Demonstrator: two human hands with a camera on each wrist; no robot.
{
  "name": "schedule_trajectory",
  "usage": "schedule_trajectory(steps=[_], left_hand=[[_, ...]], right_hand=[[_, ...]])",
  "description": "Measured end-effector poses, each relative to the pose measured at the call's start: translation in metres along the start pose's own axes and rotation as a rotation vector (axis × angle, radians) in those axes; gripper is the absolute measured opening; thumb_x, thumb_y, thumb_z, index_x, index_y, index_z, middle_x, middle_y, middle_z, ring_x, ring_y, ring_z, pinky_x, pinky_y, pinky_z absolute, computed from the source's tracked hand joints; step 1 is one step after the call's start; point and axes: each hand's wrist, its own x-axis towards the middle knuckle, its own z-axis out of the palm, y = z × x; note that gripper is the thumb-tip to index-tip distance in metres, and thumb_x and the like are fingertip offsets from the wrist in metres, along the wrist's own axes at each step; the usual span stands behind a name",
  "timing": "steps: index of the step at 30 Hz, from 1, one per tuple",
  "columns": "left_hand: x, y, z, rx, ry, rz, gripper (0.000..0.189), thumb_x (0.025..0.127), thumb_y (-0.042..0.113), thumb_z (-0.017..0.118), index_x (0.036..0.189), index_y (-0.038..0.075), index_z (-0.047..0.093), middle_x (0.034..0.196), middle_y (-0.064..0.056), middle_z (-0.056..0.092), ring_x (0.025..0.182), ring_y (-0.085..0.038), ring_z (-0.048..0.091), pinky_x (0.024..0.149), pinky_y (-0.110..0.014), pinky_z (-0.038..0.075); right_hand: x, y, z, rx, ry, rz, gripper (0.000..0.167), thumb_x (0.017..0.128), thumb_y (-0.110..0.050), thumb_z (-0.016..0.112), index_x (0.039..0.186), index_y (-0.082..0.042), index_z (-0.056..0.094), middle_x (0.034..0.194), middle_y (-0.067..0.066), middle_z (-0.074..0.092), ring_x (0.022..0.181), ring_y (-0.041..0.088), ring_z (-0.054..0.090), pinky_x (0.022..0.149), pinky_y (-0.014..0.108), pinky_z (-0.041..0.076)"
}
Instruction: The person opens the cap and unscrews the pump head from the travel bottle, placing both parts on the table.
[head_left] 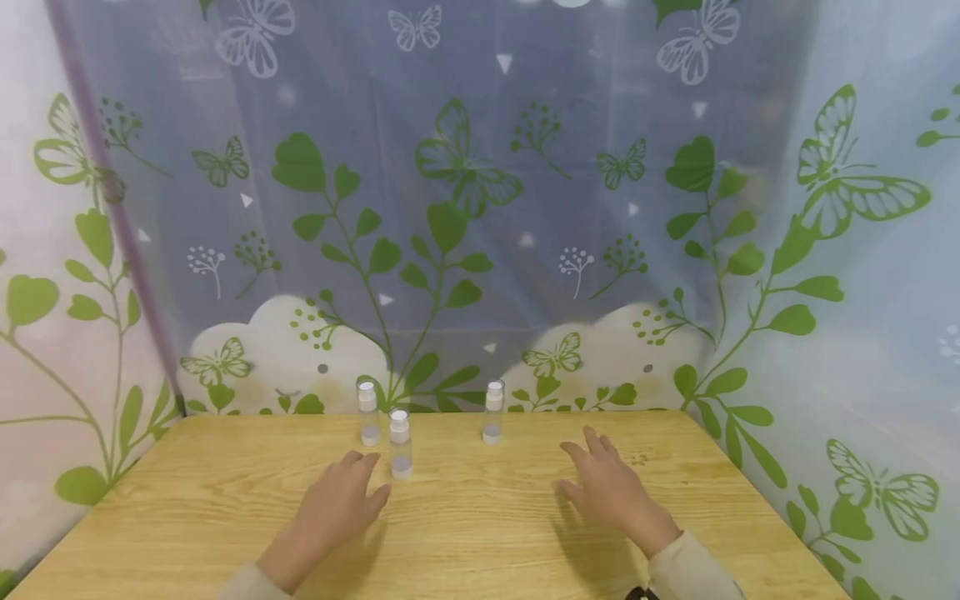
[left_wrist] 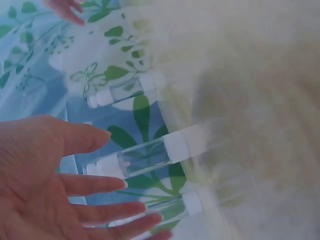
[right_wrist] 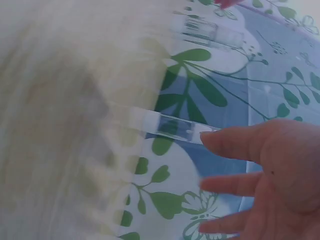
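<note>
Before me, a blue curtain (head_left: 330, 92) hangs behind a pale wooden table (head_left: 480, 533), its print showing green leaves (head_left: 300, 162), butterflies (head_left: 467, 167) and white clouds (head_left: 262, 329). To my left, a pinkish curtain (head_left: 30, 367) bears similar leaves; to my right, a pale blue panel (head_left: 900, 308) adds large green butterflies.

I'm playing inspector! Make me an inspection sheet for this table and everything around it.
Surface: wooden table, pale and grained.
Job's things: left bottle, front bottle and right bottle, all upright, clear, white-topped; the right one stands apart.
Clutter: small marks on the table's right side, too faint to identify.
Grips: left grip near the front bottle, right grip farther right; both hold nothing.
Cables: nothing seen for sure; dark bit by the right sleeve is unclear.
Surroundings: curtains printed with leaves and butterflies.
</note>
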Motion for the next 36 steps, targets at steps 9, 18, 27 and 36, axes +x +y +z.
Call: schedule_trajectory(steps=[9,18,27,36], left_hand=[[0.028,-0.013,0.002,-0.246,-0.018,-0.075,0.045,0.085,0.010,0.080,0.120,-0.013,0.064,0.118,-0.034,0.069,0.108,-0.048,0.069,0.088,-0.055,0.059],[0.048,-0.025,0.014,-0.328,-0.102,-0.175,0.053,0.082,0.012,0.083,0.123,-0.013,0.062,0.118,-0.034,0.069,0.109,-0.047,0.067,0.088,-0.054,0.059],[0.064,-0.031,0.023,-0.356,-0.138,-0.213,0.049,0.073,0.009,0.087,0.114,-0.011,0.067,0.112,-0.030,0.071,0.105,-0.044,0.068,0.089,-0.054,0.058],[0.072,-0.030,0.029,-0.428,-0.160,-0.264,0.052,0.065,-0.001,0.087,0.111,-0.012,0.067,0.112,-0.029,0.068,0.097,-0.036,0.068,0.077,-0.043,0.062]], right_hand=[[0.014,-0.006,-0.010,0.118,-0.134,-0.099,0.036,0.090,-0.018,0.079,0.121,-0.003,0.071,0.125,0.019,0.072,0.114,0.043,0.067,0.097,0.059,0.053],[0.016,-0.012,-0.019,0.179,-0.282,-0.123,0.036,0.092,-0.018,0.077,0.124,-0.002,0.069,0.125,0.025,0.069,0.118,0.047,0.062,0.097,0.061,0.053],[0.017,-0.018,-0.023,0.180,-0.300,-0.143,0.038,0.093,-0.017,0.076,0.126,-0.002,0.068,0.128,0.025,0.069,0.116,0.045,0.065,0.096,0.060,0.054],[0.021,-0.022,-0.022,0.192,-0.320,-0.137,0.041,0.092,-0.018,0.077,0.128,-0.003,0.067,0.129,0.023,0.069,0.113,0.043,0.068,0.095,0.059,0.055]])
